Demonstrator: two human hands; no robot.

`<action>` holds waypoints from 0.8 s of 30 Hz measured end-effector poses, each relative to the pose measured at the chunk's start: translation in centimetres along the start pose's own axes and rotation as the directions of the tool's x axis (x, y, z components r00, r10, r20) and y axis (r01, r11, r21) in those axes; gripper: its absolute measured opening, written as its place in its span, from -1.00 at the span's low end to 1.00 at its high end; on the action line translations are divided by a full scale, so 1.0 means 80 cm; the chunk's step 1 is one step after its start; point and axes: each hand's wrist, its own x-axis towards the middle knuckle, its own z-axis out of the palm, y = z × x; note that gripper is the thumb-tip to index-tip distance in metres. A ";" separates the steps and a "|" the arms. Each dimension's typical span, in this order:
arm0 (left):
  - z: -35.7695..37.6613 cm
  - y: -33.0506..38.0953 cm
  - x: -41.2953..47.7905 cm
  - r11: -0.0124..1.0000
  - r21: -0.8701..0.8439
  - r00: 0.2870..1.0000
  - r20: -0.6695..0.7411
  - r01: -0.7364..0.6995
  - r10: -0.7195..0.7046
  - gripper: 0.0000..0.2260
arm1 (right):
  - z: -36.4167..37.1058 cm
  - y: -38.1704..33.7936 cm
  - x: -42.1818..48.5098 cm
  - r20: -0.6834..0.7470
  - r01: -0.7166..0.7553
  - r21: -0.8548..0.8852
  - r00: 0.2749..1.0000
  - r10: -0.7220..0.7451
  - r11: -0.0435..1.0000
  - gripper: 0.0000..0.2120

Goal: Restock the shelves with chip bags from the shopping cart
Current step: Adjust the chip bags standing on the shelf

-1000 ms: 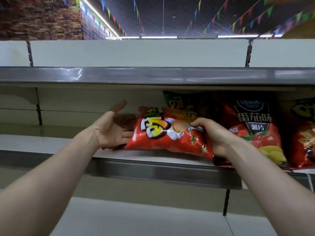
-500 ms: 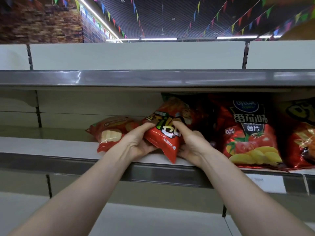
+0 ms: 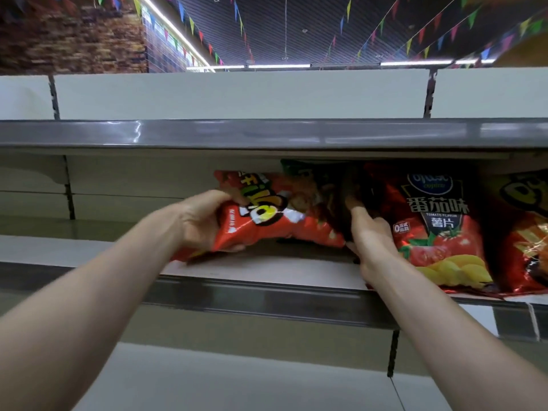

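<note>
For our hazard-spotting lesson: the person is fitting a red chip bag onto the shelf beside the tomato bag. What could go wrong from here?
1. The left hand grips the red chip bag by one end only, tilted; it may slip off the shelf.
2. The right hand is wedged beside the tomato bag, which reaches the front edge; a push might knock it off or crush chips.

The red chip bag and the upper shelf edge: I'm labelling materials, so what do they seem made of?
Red chip bag: likely thin glossy plastic film; it creases and shines where the left hand grips it. Upper shelf edge: glossy grey plastic or coated metal, judging by light reflections.
</note>
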 end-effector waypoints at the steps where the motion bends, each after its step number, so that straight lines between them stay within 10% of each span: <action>1: -0.009 0.006 -0.005 0.996 0.091 1.000 0.002 0.015 -0.016 -0.65 | -0.001 0.000 -0.001 0.011 0.053 -0.032 0.999 -0.052 0.998 -0.44; 5: -0.027 0.020 -0.012 0.967 0.255 1.000 -0.013 0.025 -0.023 -0.23 | 0.003 -0.003 -0.009 0.216 0.172 -0.139 0.966 -0.140 0.975 -0.49; 8: -0.023 0.024 -0.008 0.997 0.082 1.000 -0.030 -0.002 0.005 -0.63 | 0.003 0.000 -0.009 0.346 0.113 -0.263 0.938 -0.016 0.958 -0.29; 14: 0.016 -0.003 0.006 0.972 -0.136 0.962 0.170 -0.191 0.213 -0.55 | 0.000 0.008 -0.014 0.329 0.155 -0.324 0.944 -0.043 0.933 -0.61; 19: 0.086 -0.021 0.045 0.959 -0.201 0.980 -0.034 -0.198 0.195 -0.96 | 0.015 0.006 0.003 0.247 0.121 -0.267 0.967 -0.054 0.956 -0.42; 24: 0.127 -0.008 0.083 0.912 -0.077 0.883 -0.292 -0.404 0.366 -0.24 | 0.027 0.005 0.047 0.141 0.030 -0.133 0.990 -0.011 0.991 -0.74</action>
